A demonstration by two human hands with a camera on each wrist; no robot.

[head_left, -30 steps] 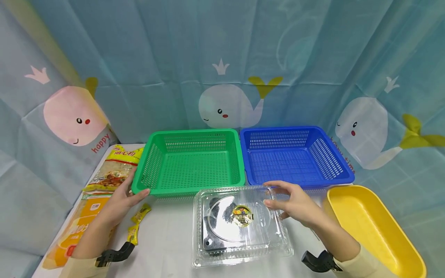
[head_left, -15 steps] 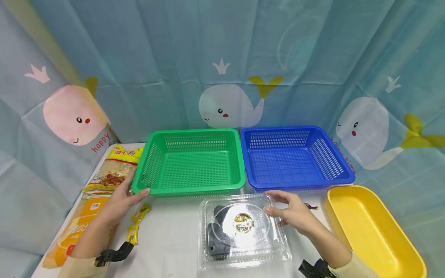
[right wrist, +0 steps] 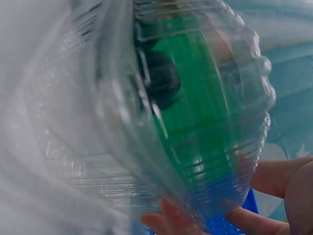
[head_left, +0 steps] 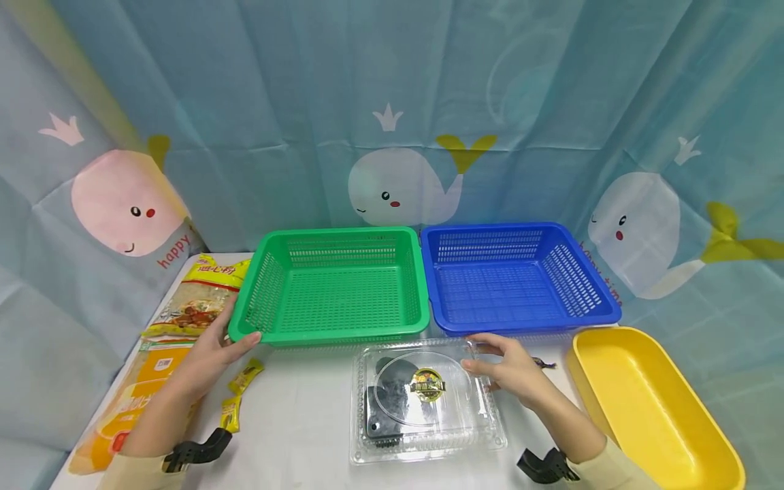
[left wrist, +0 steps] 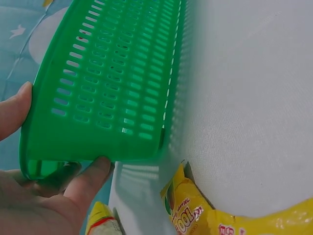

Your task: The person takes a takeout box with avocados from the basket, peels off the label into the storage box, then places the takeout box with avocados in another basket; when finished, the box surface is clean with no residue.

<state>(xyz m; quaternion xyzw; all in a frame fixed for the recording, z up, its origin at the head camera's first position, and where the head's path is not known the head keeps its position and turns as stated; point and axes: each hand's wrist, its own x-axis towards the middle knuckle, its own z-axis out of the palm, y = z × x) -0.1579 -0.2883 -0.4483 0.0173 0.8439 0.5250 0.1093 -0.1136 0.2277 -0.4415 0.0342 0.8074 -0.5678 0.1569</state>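
On a white table [head_left: 294, 429], green basket [head_left: 331, 336] unmoved, clear container [head_left: 431, 408] in front, lower than a second ago, left hand [head_left: 208, 355] gripping the basket's near-left corner, right hand [head_left: 513, 371] pinching the container's far-right corner, small dark item [head_left: 542, 364] newly in sight

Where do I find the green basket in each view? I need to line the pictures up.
Head: the green basket is just left of centre, with the left hand at its near-left corner.
Left wrist: its slotted wall fills the upper left, large and tilted.
Right wrist: right of centre, blurred, seen through the clear container.
Shared landmark: the teal curtain, visible in all three views.
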